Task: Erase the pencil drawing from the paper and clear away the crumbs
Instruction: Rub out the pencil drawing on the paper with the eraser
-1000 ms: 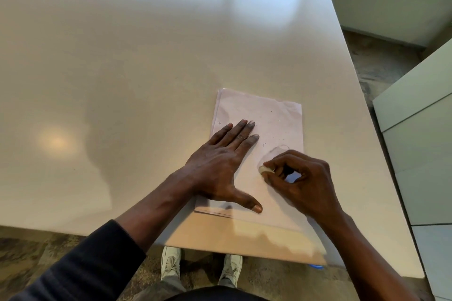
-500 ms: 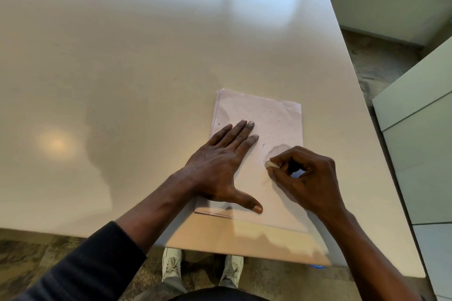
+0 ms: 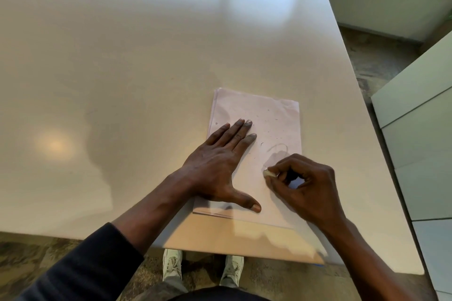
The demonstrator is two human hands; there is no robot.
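- Since the frame half a second ago, the right hand (image 3: 305, 183) has drawn the eraser (image 3: 268, 173) a little nearer to the person, down off the faint pencil drawing (image 3: 280, 148); the left hand (image 3: 215, 166) has kept its place.
- Right hand: fingers curled, thumb and fingertips pinching the small pale eraser, whose tip touches the paper (image 3: 276, 117) just below the drawing.
- Left hand: flat, palm down on the left part of the paper, fingers straight and together, thumb spread wide toward the near edge. It holds nothing and presses on the sheet.
- Paper: pale sheet lying flat on the table (image 3: 122, 68), toward the table's near right side, slightly skewed. Further sheet edges show under its near left corner.
- Pencil drawing: only a faint curved grey line and a smudge remain, close to the paper's right edge, between the left fingertips and the right hand.
- Crumbs (image 3: 269, 110): small dark specks scattered over the far half of the paper, one near the left edge.
- Other: a dark sleeve (image 3: 85, 271) on the left forearm; pale shoes (image 3: 172, 266) on the floor below the table's near edge; pale cabinet fronts (image 3: 420, 129) at the right.
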